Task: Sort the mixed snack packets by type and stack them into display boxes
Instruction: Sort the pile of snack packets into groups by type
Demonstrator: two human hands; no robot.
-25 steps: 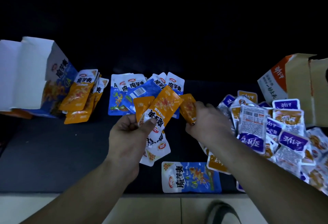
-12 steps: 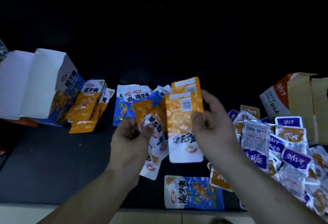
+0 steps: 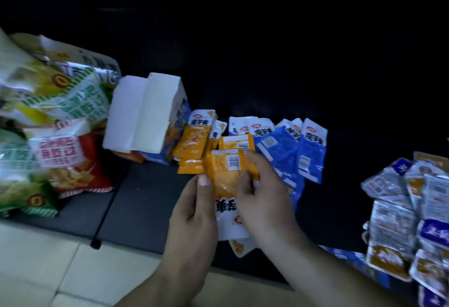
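both hands, left hand (image 3: 194,212) and right hand (image 3: 264,199), pinch a bunch of orange packets (image 3: 226,175) mid frame. i'd square the edges first, then lay them on the orange pile (image 3: 192,141) beside the white box (image 3: 145,122) upper left

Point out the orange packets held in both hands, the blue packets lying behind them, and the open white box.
orange packets (image 3: 225,179), head view, on the front packet's orange back below its barcode.
blue packets (image 3: 313,149), head view, on the rightmost packet's blue middle.
white box (image 3: 143,118), head view, on its white flap.
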